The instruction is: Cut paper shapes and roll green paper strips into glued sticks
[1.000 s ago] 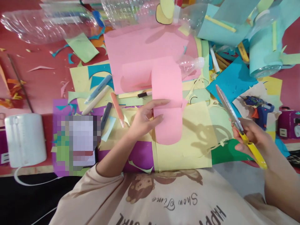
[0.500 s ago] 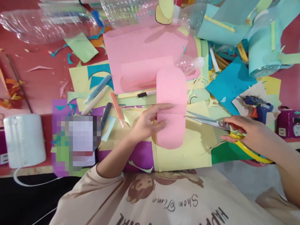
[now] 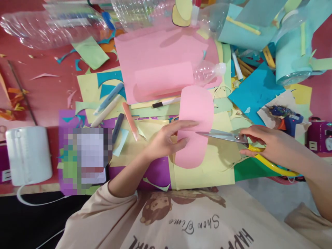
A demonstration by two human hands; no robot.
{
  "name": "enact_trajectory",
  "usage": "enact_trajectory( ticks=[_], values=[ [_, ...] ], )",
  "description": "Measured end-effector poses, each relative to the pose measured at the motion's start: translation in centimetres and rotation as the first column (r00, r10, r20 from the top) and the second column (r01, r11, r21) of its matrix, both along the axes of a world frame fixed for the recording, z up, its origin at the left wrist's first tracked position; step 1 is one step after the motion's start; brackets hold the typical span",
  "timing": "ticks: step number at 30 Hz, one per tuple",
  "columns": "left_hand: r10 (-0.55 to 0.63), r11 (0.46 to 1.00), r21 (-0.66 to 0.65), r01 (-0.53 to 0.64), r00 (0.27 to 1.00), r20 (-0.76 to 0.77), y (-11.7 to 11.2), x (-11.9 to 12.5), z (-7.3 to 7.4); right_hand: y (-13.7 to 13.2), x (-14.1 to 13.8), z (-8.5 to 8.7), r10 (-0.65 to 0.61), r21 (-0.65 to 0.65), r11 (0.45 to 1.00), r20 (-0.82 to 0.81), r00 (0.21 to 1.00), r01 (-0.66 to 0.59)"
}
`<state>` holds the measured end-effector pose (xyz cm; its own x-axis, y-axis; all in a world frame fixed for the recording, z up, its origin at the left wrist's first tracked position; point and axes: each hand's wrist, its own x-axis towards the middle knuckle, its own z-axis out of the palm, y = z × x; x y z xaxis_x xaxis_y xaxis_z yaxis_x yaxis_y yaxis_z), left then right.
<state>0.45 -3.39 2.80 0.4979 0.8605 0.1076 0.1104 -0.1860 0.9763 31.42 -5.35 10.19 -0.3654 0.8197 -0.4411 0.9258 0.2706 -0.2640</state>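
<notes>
My left hand [image 3: 166, 139] pinches a curved pink paper strip [image 3: 194, 110] near its middle, over yellow paper [image 3: 218, 166]. My right hand [image 3: 267, 145] grips yellow-handled scissors [image 3: 233, 138]. Their blades point left and their tips reach into the strip's right edge, just beside my left fingers. Behind the strip lies a clear bottle wrapped in pink paper [image 3: 168, 80] on a large pink sheet [image 3: 155, 48].
Coloured paper sheets and scraps cover the red surface. Markers [image 3: 109, 103] lie left of the strip, a blue glue gun [image 3: 285, 117] sits to the right, a paper-wrapped jar [image 3: 293, 55] stands at upper right, clear bottles [image 3: 52, 27] lie at the back, and a white roll [image 3: 28, 154] at left.
My right hand swung the scissors down from upright to point left, then brought the blades into the strip's right edge. The left hand moved the pink strip rightward and toward me.
</notes>
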Motion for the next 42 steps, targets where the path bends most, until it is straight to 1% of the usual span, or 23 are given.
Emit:
enact_trajectory(
  ticks=[8, 15, 20, 24, 30, 34, 37, 42],
  values=[
    [0.003, 1.0, -0.011, -0.004, 0.999, -0.033, -0.1, 0.1, 0.0, 0.1, -0.6, 0.2, -0.007, -0.034, 0.999, -0.03, 1.0, 0.006],
    [0.011, 1.0, 0.016, -0.012, 1.0, 0.002, -0.1, 0.1, 0.0, 0.1, -0.6, 0.3, -0.009, -0.034, 0.999, -0.019, 1.0, 0.009],
    [0.013, 1.0, -0.009, -0.013, 1.0, -0.021, -0.1, 0.2, 0.1, 0.3, -0.6, 0.1, -0.015, -0.065, 0.998, -0.01, 1.0, 0.015],
    [0.013, 1.0, -0.022, -0.014, 0.999, -0.037, -0.1, 0.2, 0.1, 0.4, -0.5, 0.1, -0.013, -0.065, 0.998, -0.005, 1.0, 0.013],
    [-0.001, 0.999, 0.033, 0.002, 1.0, -0.025, 0.0, 0.1, 0.0, 0.4, 0.0, -0.4, 0.024, -0.057, 0.998, -0.006, 1.0, -0.024],
    [-0.007, 0.997, 0.071, 0.01, 0.999, -0.033, 0.1, 0.0, -0.1, 0.5, 0.8, -1.0, 0.07, -0.01, 0.997, -0.069, 0.995, -0.071],
    [-0.012, 0.996, 0.089, 0.016, 0.999, -0.049, 0.1, 0.0, -0.1, 0.5, 1.2, -1.4, 0.088, 0.001, 0.996, -0.087, 0.992, -0.088],
    [-0.015, 0.994, 0.109, 0.022, 0.998, -0.061, 0.2, 0.0, -0.1, 0.6, 1.0, -1.2, 0.093, -0.002, 0.996, -0.087, 0.992, -0.094]
  ],
)
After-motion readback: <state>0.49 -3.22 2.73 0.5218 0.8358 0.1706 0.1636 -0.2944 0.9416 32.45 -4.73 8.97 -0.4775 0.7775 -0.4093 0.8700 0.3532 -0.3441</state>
